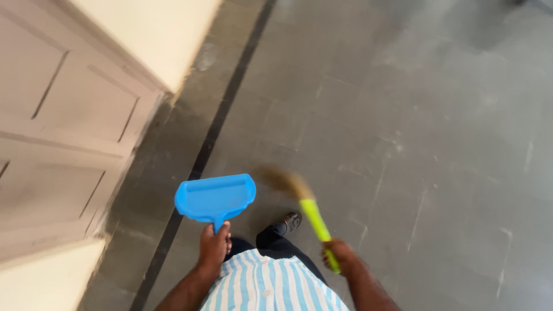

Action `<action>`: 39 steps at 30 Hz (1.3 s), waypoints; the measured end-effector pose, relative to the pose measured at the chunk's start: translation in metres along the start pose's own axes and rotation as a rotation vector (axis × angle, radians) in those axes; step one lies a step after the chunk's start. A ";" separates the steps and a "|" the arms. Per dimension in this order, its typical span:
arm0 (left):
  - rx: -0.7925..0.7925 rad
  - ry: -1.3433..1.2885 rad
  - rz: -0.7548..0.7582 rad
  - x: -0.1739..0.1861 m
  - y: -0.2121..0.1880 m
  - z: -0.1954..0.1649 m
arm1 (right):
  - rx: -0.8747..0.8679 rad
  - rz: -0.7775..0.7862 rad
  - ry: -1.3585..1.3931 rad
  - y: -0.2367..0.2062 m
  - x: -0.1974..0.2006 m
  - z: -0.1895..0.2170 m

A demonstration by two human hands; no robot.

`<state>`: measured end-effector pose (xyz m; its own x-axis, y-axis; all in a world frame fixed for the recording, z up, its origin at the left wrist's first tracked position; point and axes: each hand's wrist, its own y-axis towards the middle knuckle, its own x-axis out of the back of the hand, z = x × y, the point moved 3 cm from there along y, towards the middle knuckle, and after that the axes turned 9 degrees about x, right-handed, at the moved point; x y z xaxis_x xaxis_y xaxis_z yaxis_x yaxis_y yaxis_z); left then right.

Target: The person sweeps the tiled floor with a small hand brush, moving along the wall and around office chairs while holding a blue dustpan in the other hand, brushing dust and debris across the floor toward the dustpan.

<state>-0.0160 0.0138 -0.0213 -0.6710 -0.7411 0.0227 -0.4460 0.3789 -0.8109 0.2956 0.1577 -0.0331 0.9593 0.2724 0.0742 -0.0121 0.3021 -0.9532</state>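
Observation:
My left hand point(214, 246) grips the short handle of a blue plastic dustpan point(216, 196), held out flat above the floor with its tray facing up. In my right hand point(340, 254) is a hand broom point(305, 210) with a lime-green handle; its straw-coloured bristles point up and left and are blurred. The two tools are apart, the broom head just right of the dustpan. Below me show my blue-and-white striped shirt, dark trousers and one shoe point(291, 220).
A panelled beige door point(63, 144) and cream wall point(155, 34) run along the left. The floor is grey stone tile point(415, 132) with a dark strip point(216, 126) beside the wall.

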 end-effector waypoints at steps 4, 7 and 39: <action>-0.008 -0.038 -0.016 0.005 -0.013 0.013 | 0.081 -0.078 0.235 0.001 0.019 0.026; 0.027 -0.114 -0.016 0.004 -0.026 0.018 | 0.256 -0.045 0.020 0.000 0.042 0.047; 0.187 -0.985 0.293 0.073 -0.130 0.108 | 0.222 0.777 -0.746 -0.140 -0.258 -0.088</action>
<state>0.0573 -0.1500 0.0227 0.0794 -0.7901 -0.6079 -0.1883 0.5869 -0.7874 0.0749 -0.0352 0.0549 0.2578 0.9206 -0.2932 -0.6612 -0.0532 -0.7483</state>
